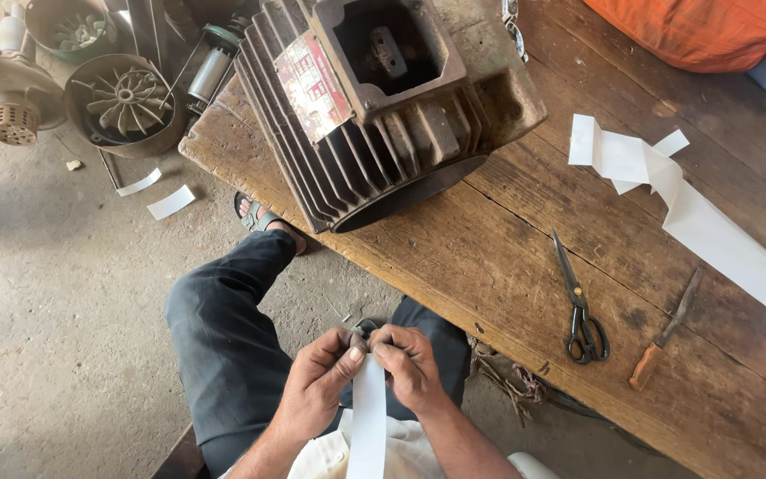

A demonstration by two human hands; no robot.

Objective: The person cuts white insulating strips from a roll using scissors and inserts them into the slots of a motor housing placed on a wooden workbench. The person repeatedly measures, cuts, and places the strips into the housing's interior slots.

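My left hand [316, 381] and my right hand [411, 364] meet over my lap and pinch the top end of a narrow white paper strip [368, 417]. The strip hangs down toward my body. Both thumbs press on its upper edge. A large finned grey motor housing [356, 115] lies on the wooden workbench [507, 266] ahead of my hands.
Black-handled scissors [582, 306] and a wooden-handled knife [662, 335] lie on the bench to the right. A long white paper sheet [693, 213] trails across its right side. Fan covers [126, 102] and a small pump [6, 84] sit on the concrete floor at left.
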